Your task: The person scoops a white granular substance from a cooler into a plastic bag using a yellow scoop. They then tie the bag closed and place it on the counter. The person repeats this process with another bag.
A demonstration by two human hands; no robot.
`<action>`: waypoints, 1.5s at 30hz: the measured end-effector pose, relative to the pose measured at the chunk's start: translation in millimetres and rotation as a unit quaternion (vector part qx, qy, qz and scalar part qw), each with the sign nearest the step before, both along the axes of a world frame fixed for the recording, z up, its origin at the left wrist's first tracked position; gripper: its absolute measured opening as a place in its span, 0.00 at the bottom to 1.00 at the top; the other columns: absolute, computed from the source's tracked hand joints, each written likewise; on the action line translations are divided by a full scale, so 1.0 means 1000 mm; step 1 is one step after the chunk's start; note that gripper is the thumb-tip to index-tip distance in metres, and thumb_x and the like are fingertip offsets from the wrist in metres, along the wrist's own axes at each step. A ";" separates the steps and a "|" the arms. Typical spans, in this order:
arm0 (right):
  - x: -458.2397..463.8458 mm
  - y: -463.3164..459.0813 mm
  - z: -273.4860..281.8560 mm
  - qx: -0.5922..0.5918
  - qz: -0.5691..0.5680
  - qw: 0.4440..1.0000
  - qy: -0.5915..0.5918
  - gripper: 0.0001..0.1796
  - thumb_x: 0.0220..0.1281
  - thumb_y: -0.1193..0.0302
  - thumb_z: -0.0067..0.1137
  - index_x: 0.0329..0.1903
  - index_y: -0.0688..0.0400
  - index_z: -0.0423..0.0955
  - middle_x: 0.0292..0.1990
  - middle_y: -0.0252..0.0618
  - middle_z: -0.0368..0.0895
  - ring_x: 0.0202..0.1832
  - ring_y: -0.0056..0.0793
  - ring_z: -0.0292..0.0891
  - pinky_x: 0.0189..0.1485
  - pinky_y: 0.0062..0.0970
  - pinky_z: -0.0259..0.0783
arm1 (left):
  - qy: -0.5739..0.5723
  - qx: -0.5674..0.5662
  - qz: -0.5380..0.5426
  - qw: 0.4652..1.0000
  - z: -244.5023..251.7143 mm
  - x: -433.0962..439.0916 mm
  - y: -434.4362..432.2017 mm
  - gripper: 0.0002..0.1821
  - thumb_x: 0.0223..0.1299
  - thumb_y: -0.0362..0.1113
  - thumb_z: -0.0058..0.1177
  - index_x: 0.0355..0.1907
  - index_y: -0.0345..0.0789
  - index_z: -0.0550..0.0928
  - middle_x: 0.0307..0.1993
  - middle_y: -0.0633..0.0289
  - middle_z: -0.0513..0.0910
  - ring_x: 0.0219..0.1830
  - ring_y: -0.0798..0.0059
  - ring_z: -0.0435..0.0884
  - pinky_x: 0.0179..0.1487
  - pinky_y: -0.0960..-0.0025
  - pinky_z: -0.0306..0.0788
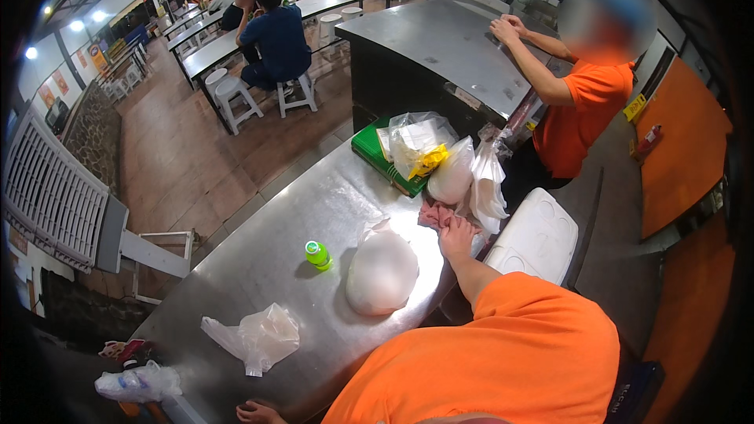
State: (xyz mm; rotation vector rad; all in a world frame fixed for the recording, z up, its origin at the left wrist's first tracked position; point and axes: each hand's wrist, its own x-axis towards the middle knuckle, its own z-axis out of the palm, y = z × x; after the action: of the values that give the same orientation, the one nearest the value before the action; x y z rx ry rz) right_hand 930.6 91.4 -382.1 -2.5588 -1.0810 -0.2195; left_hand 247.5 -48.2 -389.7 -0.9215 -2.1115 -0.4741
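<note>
My right hand (458, 238) grips a crumpled pink cloth (437, 215) and presses it on the metal counter (235, 282). Close to that hand are a knotted white plastic bag (488, 188) and a rounder filled bag (452, 174). My left hand (259, 413) is at the counter's near edge, partly cut off by the frame, its fingers loosely curled with nothing seen in them. A large full white bag (382, 271) rests mid-counter. Beside it stands a bright green bottle (318, 255). A smaller tied bag (268, 333) lies nearer my left hand.
A green case (377, 153) bears a clear bag (419, 135) and a yellow packet (430, 160). A white lidded box (533, 235) stands to the right. A co-worker in orange (595, 100) leans on another counter (436, 35). A plastic-wrapped item (138, 383) is at lower left.
</note>
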 end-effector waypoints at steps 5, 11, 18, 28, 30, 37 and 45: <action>-0.001 0.001 -0.001 0.004 -0.003 1.000 -0.023 0.25 0.55 0.63 0.45 0.56 0.58 0.71 0.52 0.52 0.69 0.58 0.47 0.61 0.65 0.46 0.50 | -0.012 -0.001 -0.005 1.000 -0.008 -0.008 0.002 0.11 0.54 0.45 0.57 0.34 0.42 0.78 0.38 0.59 0.77 0.34 0.59 0.78 0.36 0.55 0.72; -0.001 0.000 0.001 -0.003 -0.003 1.000 -0.021 0.26 0.55 0.63 0.45 0.57 0.57 0.70 0.51 0.51 0.70 0.56 0.46 0.62 0.63 0.45 0.52 | -0.026 -0.003 -0.007 1.000 -0.008 -0.007 0.001 0.11 0.54 0.45 0.56 0.36 0.41 0.78 0.39 0.59 0.77 0.36 0.59 0.78 0.38 0.56 0.72; -0.001 0.000 0.001 -0.004 -0.004 1.000 -0.009 0.26 0.55 0.62 0.44 0.57 0.56 0.70 0.53 0.49 0.69 0.57 0.46 0.62 0.64 0.46 0.50 | -0.039 -0.007 -0.005 0.999 -0.004 -0.004 0.001 0.12 0.55 0.45 0.55 0.38 0.40 0.78 0.41 0.59 0.77 0.38 0.59 0.77 0.41 0.56 0.72; -0.001 0.000 0.003 -0.005 0.000 1.000 -0.001 0.26 0.55 0.62 0.43 0.57 0.57 0.70 0.53 0.51 0.69 0.57 0.47 0.62 0.64 0.46 0.50 | -0.130 -0.072 0.041 0.988 -0.001 -0.005 -0.004 0.18 0.59 0.46 0.51 0.46 0.37 0.76 0.48 0.57 0.75 0.48 0.59 0.76 0.50 0.58 0.70; -0.001 0.000 0.003 -0.017 -0.002 1.000 -0.019 0.27 0.56 0.61 0.43 0.58 0.55 0.69 0.53 0.50 0.69 0.57 0.46 0.61 0.65 0.46 0.50 | -0.205 -0.131 0.078 0.967 0.003 -0.005 -0.006 0.22 0.62 0.47 0.49 0.53 0.35 0.75 0.53 0.56 0.74 0.53 0.58 0.74 0.56 0.58 0.68; -0.002 0.000 0.005 -0.029 -0.007 1.000 0.009 0.29 0.57 0.61 0.42 0.62 0.54 0.66 0.55 0.52 0.67 0.59 0.47 0.60 0.67 0.47 0.46 | -0.210 -0.112 0.072 0.968 0.010 0.003 -0.004 0.22 0.61 0.47 0.49 0.53 0.36 0.74 0.54 0.57 0.73 0.52 0.58 0.75 0.53 0.58 0.69; -0.004 -0.001 0.009 -0.016 -0.001 1.000 0.017 0.28 0.57 0.62 0.42 0.62 0.53 0.66 0.56 0.51 0.67 0.61 0.46 0.58 0.68 0.46 0.45 | -0.229 -0.112 0.099 0.962 0.008 0.002 -0.004 0.22 0.60 0.46 0.48 0.54 0.37 0.74 0.55 0.56 0.72 0.53 0.57 0.74 0.54 0.57 0.68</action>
State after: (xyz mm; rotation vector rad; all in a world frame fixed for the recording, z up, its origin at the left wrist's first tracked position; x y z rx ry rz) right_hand 926.3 90.2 -372.9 -2.5821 -1.0779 -0.1586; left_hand 249.4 -52.6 -381.7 -0.7609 -2.6945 -0.3751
